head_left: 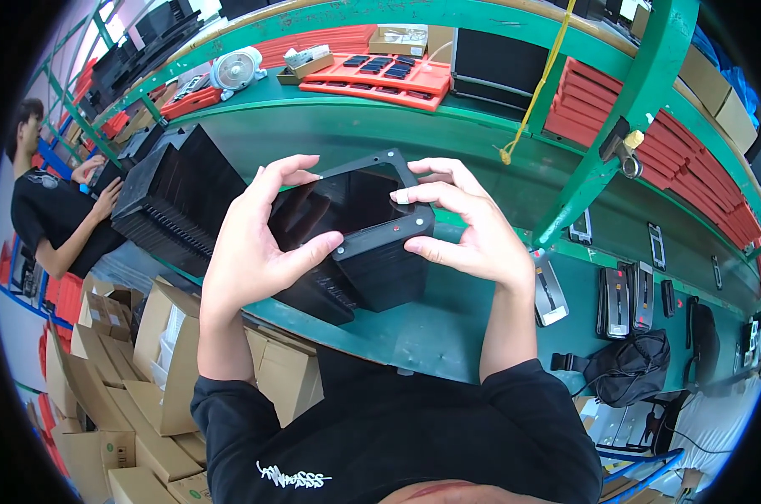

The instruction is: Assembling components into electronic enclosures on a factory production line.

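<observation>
Up in front of me, a black rectangular frame (386,236) with small round metal spots at its corners is tilted between both hands. My left hand (258,231) grips its left end, fingers at the upper edge and thumb at the lower one. At its right end, my right hand (481,227) has the fingertips on the side bar and the thumb by the lower corner. A dark glossy surface shows inside the frame; whether it belongs to it I cannot tell. Just below and behind stands a stack of black pieces (389,281) on the green bench (439,323).
More black stacks (179,202) stand to the left, near a co-worker (61,210). Open cartons (137,395) fill the lower left. A green post (624,126) with a clamp rises at right, beside a hanging yellow cord (531,92). Grey-and-black devices (615,302) and a black bag (636,365) lie right.
</observation>
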{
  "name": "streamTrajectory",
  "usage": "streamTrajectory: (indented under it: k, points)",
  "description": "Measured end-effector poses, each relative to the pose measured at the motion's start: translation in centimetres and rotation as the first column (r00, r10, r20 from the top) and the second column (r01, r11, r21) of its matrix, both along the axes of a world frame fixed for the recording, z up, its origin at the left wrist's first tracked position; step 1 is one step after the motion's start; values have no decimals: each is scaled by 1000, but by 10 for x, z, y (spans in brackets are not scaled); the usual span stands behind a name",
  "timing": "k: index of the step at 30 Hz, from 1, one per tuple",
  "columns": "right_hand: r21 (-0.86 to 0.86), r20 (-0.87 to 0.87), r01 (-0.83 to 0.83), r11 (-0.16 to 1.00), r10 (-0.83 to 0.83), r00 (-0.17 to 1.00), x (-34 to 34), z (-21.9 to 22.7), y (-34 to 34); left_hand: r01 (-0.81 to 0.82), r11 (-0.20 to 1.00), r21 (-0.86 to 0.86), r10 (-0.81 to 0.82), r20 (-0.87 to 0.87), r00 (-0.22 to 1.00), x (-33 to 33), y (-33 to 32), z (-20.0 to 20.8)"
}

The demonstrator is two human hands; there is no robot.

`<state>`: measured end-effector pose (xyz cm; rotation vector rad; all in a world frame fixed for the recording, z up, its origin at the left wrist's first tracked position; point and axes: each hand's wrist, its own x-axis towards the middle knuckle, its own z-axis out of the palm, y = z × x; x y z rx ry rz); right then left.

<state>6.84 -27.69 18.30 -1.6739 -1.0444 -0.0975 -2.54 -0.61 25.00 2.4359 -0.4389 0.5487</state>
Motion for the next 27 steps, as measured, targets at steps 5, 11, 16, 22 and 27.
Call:
streamTrajectory:
  k: [5, 11, 16, 22, 27]
  points:
    - [-9, 14, 1, 1000, -1, 1000, 2, 0, -2, -186, 912, 366, 91, 260, 961, -14, 9, 20]
    - [28, 66, 54, 998, -56, 996, -2, 2, -6, 0, 996, 90, 20, -226, 974, -26, 36, 9]
    - [378, -54, 490, 786, -509, 859, 11, -6, -32, 45, 997, -66, -60, -245, 968, -24, 37, -3]
    - [438, -119, 849, 295, -917, 380, 53, -23, -49, 157, 928, -338, -196, -85, 977, -15, 44, -42]
    - [389, -298, 493, 778, -400, 867, 47, -21, -34, 154, 926, -344, -188, -69, 980, -16, 47, -48]
